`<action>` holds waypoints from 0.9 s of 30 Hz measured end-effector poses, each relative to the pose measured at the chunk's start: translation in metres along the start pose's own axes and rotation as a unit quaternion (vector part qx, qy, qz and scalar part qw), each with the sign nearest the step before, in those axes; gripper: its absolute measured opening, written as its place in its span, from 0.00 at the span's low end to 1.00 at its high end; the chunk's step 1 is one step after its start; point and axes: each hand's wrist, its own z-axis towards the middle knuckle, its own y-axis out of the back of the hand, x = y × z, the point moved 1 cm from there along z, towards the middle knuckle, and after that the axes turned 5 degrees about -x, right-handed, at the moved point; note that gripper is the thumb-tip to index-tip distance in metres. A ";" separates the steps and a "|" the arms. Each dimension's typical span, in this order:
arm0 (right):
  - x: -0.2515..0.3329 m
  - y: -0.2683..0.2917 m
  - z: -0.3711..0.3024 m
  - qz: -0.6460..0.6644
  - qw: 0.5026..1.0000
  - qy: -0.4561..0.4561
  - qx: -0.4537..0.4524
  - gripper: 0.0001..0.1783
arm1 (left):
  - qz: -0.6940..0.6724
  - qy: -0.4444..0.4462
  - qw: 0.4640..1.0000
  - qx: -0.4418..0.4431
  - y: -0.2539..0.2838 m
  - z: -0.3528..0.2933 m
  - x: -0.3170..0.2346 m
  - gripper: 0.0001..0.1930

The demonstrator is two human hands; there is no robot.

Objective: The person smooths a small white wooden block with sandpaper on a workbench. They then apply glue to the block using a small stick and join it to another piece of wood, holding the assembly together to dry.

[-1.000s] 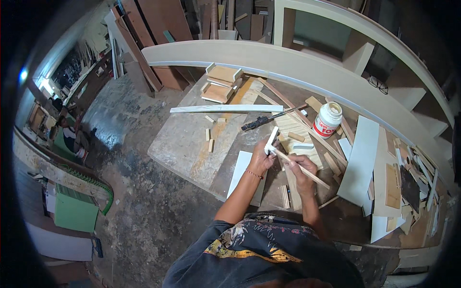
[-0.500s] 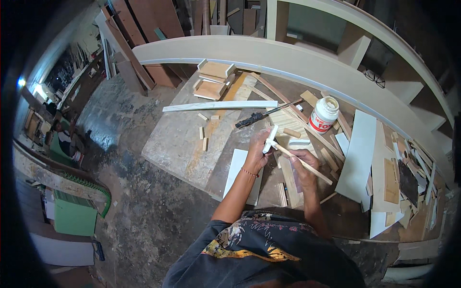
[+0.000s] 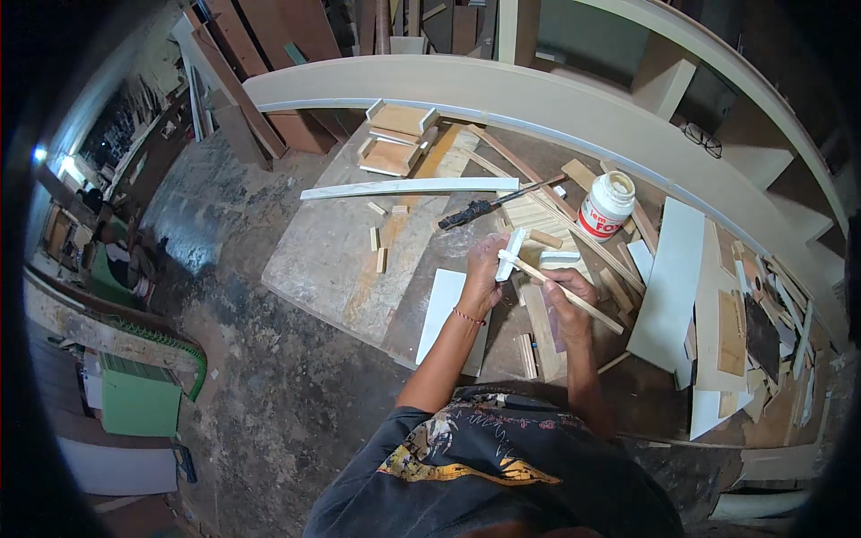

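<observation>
My left hand (image 3: 484,267) is closed on a small white strip (image 3: 512,253), its fingers wrapped behind it. In my right hand (image 3: 571,300) is a thin wooden stick (image 3: 587,308), pointing up and left. The stick's far tip, with white glue on it, touches the white strip. Just beyond my hands lie a short wooden block (image 3: 545,238) and another short white strip (image 3: 560,257). An open white jar with a red label (image 3: 607,206), apparently of glue, stands to the far right of my hands.
A dark-handled screwdriver-like tool (image 3: 466,214) and a long white strip (image 3: 408,187) lie farther off. Small tray-like wooden pieces (image 3: 395,157) sit at the table's back left. White panels (image 3: 668,278) and offcuts crowd the right. A pale curved panel (image 3: 377,81) borders the back.
My hands stay close together, the stick's tip still against the white strip. The strip has tilted slightly. The whole view has shifted a little.
</observation>
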 end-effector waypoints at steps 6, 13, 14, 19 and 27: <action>0.012 -0.008 -0.003 0.046 0.998 0.001 0.044 0.07 | -0.002 -0.007 1.000 0.025 0.004 0.005 -0.002 0.06; 0.004 0.003 0.003 -0.013 0.999 -0.002 -0.043 0.08 | 0.025 0.089 0.995 0.047 0.013 0.002 0.009 0.06; 0.007 0.003 0.004 -0.015 0.998 -0.009 -0.061 0.09 | 0.024 0.101 0.992 0.074 0.016 0.003 0.012 0.06; 0.003 0.008 0.006 -0.043 0.995 0.004 -0.095 0.10 | -0.035 0.147 0.980 0.128 0.016 0.005 0.009 0.07; 0.005 0.010 0.012 -0.080 0.992 0.012 -0.093 0.11 | -0.106 0.224 0.948 0.200 0.025 0.018 0.016 0.10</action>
